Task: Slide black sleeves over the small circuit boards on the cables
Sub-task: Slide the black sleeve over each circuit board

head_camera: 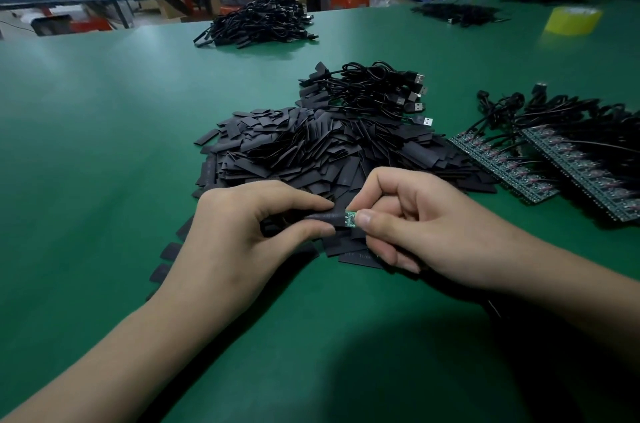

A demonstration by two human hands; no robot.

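Note:
My left hand [242, 225] pinches a black sleeve [329, 217] between thumb and forefinger, just in front of a big heap of flat black sleeves [311, 149]. My right hand [412, 218] pinches the small green circuit board [350, 218], whose left part sits inside the sleeve; only a short green end shows. The board's cable is hidden under my right hand. Two rows of bare green boards with cables [540, 163] lie to the right on the green table [104, 145].
Behind the heap lies a bundle of black USB cables [381, 90]. Farther back sit another cable pile [263, 20] and a third at the far right [457, 12]. A yellow tape roll [573, 20] stands at the back right. People work at the far benches.

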